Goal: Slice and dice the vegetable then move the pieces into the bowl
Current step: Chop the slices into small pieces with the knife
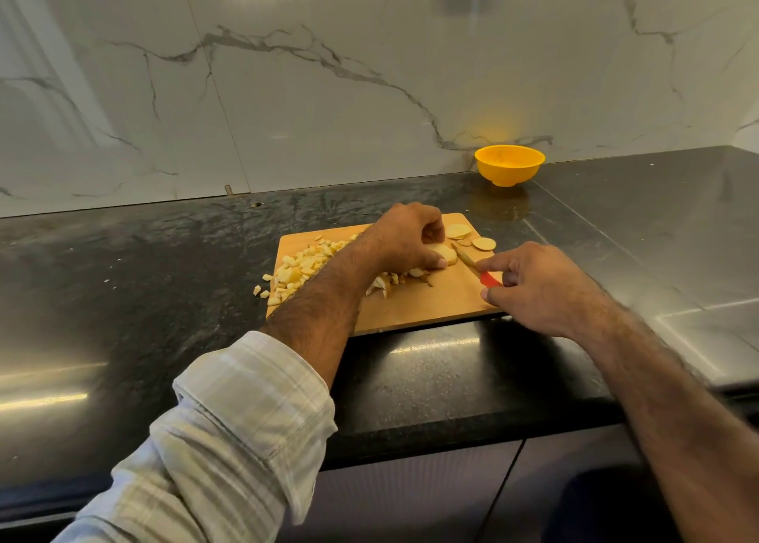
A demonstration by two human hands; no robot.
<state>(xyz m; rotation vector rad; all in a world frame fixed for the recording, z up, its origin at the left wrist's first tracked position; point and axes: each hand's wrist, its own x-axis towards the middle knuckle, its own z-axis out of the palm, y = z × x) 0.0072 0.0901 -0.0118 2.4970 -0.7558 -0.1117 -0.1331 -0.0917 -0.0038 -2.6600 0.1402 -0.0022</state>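
Observation:
A wooden cutting board [427, 304] lies on the black counter. My left hand [404, 236] grips a stack of pale potato slices [447, 254] near the board's far side. My right hand [538, 286] holds a knife by its red handle [489, 279], and the blade [464, 256] lies against the right side of the stack. A heap of diced pieces [297, 269] covers the board's left part, with a few off its left edge. Two or three round slices [472, 236] lie at the far right corner. The yellow bowl [509, 164] stands by the wall, beyond the board.
The black stone counter [143, 263] runs left and right, with a marble wall [287, 91] behind it. A steel surface [677, 234] adjoins the counter on the right. The counter's front edge lies just below the board.

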